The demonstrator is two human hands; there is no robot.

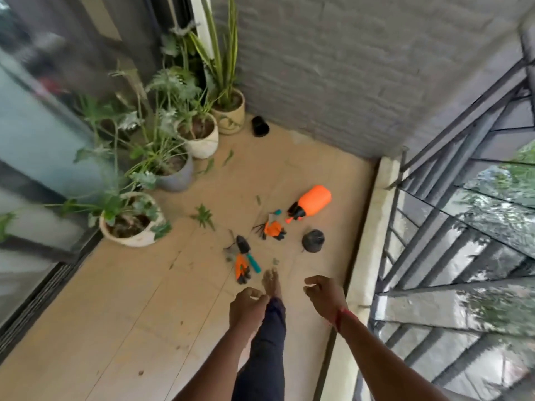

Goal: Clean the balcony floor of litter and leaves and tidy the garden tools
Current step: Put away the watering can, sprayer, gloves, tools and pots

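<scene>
Seen from the bare foot [271, 280], the garden tools lie scattered on the balcony floor [144, 299]. An orange glove [241, 269] and a teal-handled trowel [247, 253] are found just beside the foot at 11 o'clock. A second orange glove [273, 230] lies at 12 o'clock, an orange spray bottle [314, 201] on its side at 1 o'clock, and a black roll or pot [313, 241] near it. Loose leaves [204, 216] are strewn toward 10 o'clock, near the row of plant pots [133, 240]. A small black pot [260, 126] is tipped over far off at 12 o'clock by the wall.

The chief hazard is judged to be underfoot. The foot is bare and the trowel is close to it, so a careless step could land on the blade or the handle. The spray bottle could be rolled toward the ledge [367, 227] and the railing [434, 198] at 3 o'clock if it is knocked. Light leaves could be pushed through the bars and not gathered. The frame is blurred, so small litter may well be missed.

Both arms are stretched forward and down. The left hand [249, 306] is held palm down with its fingers loosely curled, and nothing is seen in it. The right hand [322, 293], with a red thread [341, 316] at the wrist, is likewise loosely curled with the thumb apart from the fingers, and no object is made out in it. Neither hand touches any tool.
</scene>
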